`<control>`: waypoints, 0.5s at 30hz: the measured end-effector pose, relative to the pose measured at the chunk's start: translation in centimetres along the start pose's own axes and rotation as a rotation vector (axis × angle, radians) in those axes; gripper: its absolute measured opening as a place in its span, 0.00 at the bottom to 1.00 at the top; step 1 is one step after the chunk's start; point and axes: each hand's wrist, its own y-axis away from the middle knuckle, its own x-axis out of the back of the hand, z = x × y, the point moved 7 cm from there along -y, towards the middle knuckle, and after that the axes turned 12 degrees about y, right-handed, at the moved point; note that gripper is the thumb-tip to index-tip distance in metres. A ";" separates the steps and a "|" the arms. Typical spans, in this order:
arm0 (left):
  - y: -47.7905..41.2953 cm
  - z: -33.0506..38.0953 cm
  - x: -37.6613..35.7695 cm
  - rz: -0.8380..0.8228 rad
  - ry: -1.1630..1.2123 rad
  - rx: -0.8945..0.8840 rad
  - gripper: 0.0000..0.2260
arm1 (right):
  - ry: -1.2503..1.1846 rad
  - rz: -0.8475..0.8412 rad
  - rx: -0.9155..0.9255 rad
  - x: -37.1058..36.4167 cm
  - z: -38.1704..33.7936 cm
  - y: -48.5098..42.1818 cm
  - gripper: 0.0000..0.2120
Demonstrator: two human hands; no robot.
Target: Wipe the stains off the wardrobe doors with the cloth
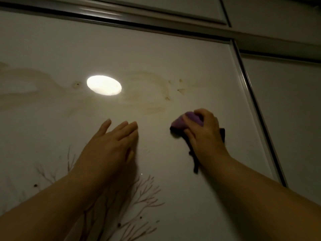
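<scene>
Right hand: our right hand [204, 131] is curled closed around the cloth [184, 121], fingers bent over the top of it and the thumb wrapped across its lower edge, pressing it against the wardrobe door [156, 54].
Left hand: our left hand [111, 141] is open and holds nothing; the fingers are stretched out close together and lie flat on the door, to the left of the cloth and apart from it.
Arm pose: both our bare forearms reach up and forward from the lower corners of the view; the right wrist is bent so that the knuckles face us, and the left palm faces the panel.
Cloth: we see a soft purple bunch at the fingers, with a darker fold trailing down below the wrist along the door.
Stains [156, 108]: we see brownish smears and swirls across the middle of the panel, just above and to the left of the cloth, with small darker specks among them.
Door surface: smooth, glossy and pale; it carries a bright oval light reflection [103, 85] and a printed pattern of thin bare branches [142, 193] low down.
Frame [246, 80]: a narrow metallic strip borders the panel on the right, and a dark track [121, 18] runs along its top.
Neighbouring door [286, 108]: plain and pale, just beyond the strip.
</scene>
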 end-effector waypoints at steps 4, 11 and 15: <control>-0.1 -0.2 -0.2 0.022 0.022 -0.018 0.23 | 0.388 0.135 0.094 -3.7 -3.2 -2.0 0.15; 0.4 -0.3 -0.3 0.049 0.069 -0.003 0.23 | 0.380 -0.118 0.430 -6.3 -4.0 4.5 0.16; 0.4 -0.8 -0.2 0.030 0.066 -0.016 0.23 | -0.040 0.022 -0.013 -1.3 1.2 -0.7 0.08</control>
